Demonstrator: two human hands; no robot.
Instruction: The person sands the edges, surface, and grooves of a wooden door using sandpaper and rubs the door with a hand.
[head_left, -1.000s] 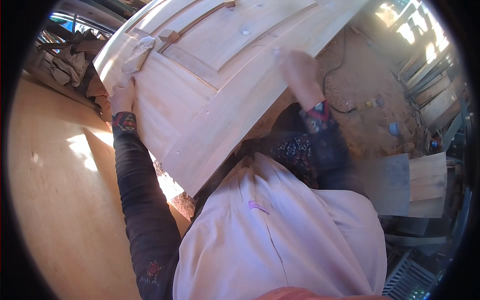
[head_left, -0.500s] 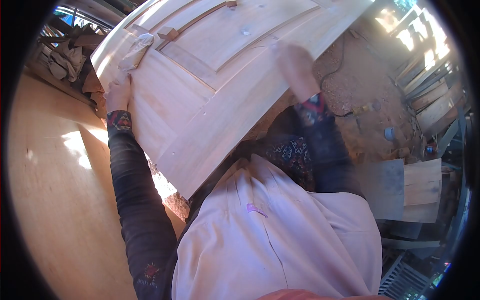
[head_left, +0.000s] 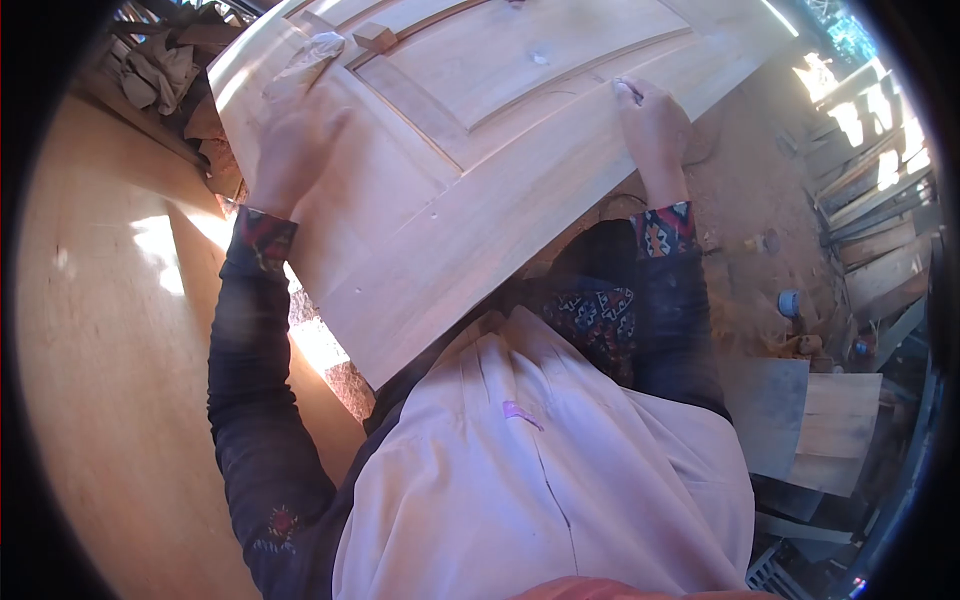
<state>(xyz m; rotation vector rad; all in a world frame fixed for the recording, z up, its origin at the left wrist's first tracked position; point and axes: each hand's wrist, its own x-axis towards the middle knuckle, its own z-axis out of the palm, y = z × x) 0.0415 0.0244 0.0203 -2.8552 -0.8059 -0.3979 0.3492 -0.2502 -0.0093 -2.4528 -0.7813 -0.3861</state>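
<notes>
A pale wooden panel [head_left: 430, 240] with raised mouldings lies slanted in front of me. My left hand [head_left: 298, 140] is over its left part, blurred, with at least one finger spread, just below a crumpled whitish bag [head_left: 312, 58]. Whether it touches the bag is unclear. Near the panel's right edge my right hand [head_left: 648, 115] is closed, fingers curled together; something small and dark shows at the fingertips, too small to name. A small wood block [head_left: 375, 39] sits on the moulding beyond the bag.
A large plywood sheet [head_left: 110, 380] is at the left. Crumpled cloth [head_left: 160, 75] and scraps are at the upper left. Wooden strips [head_left: 880, 240] are stacked at the right, above flat boards [head_left: 835, 425]. A blue-grey round object [head_left: 789, 303] is on the dusty ground.
My left hand has left the panel's left edge and moved right over its surface. My right hand has shifted right and looks sharper. The panel appears further right in view.
</notes>
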